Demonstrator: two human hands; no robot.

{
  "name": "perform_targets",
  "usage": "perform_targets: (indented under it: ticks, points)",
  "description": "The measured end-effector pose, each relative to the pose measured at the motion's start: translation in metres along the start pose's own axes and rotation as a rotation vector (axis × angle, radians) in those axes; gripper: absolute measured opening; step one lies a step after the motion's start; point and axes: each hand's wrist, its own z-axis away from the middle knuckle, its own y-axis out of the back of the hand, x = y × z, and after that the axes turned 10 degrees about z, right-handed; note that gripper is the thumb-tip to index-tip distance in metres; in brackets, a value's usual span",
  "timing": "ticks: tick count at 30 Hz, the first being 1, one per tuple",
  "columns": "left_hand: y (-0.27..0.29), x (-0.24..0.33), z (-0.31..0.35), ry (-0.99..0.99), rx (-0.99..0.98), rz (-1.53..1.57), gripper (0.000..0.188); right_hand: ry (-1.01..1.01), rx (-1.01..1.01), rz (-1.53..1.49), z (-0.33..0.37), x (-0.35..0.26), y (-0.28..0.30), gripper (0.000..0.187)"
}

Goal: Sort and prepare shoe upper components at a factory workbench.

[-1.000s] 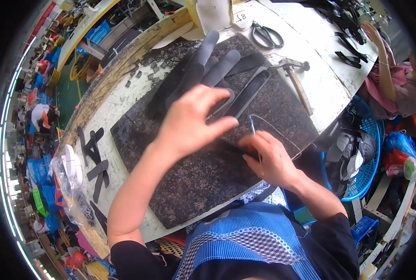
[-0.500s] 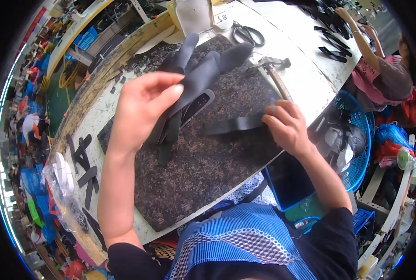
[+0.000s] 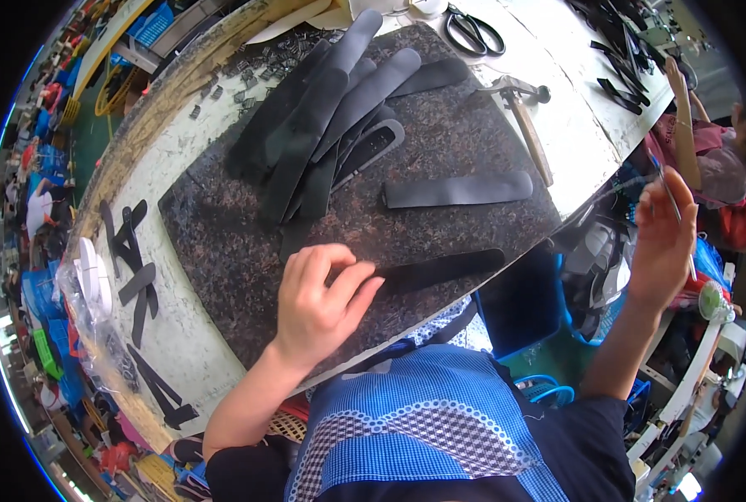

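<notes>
My left hand point(image 3: 323, 301), fingers curled together, is at the left end of a long black strip point(image 3: 448, 269) near the front edge of a dark speckled slab point(image 3: 247, 309). The strip's end is partly hidden by the fingertips. Beyond it a dark grey strip point(image 3: 461, 191) lies flat by itself. A pile of similar rounded strips point(image 3: 373, 92) overlaps on the slab's far left part. Off to the right, past the table edge, my right hand point(image 3: 661, 243) is raised and closed around a thin pen-like tool point(image 3: 679, 213), blue at its upper end.
A hammer point(image 3: 523, 125) lies at the slab's right edge, with black scissors point(image 3: 473, 33) farther back. Small black scraps point(image 3: 260, 79) and dark strips point(image 3: 134, 251) lie on the white table's left side. Blue baskets point(image 3: 548, 391) stand below. A co-worker point(image 3: 707, 146) works at far right.
My left hand has left the pile and come nearer, to the black strip. My right hand has moved right, off the slab, and now holds the pen-like tool. A grey strip lies flat.
</notes>
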Motion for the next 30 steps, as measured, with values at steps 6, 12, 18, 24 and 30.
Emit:
perform_targets:
  ticks: [6,12,18,24,30]
  points:
    - [0.003,-0.016,0.032,-0.095,-0.05,0.094,0.029,-0.053,-0.894,0.187,0.078,-0.002,-0.076,0.018]
    - [-0.004,-0.017,0.038,-0.132,0.036,0.075,0.03,0.239,-1.003,0.282,0.126,0.044,-0.14,0.012]
    - [-0.002,-0.02,0.039,-0.121,0.034,0.101,0.03,0.228,-0.976,0.407,0.132,0.046,-0.145,0.012]
    - [-0.008,-0.025,0.033,-0.231,0.046,0.076,0.025,-0.026,-0.685,0.275,0.106,0.028,-0.127,0.02]
    - [-0.037,-0.015,-0.016,-0.328,-0.012,0.036,0.026,-0.048,-0.501,0.324,0.076,0.042,-0.138,0.021]
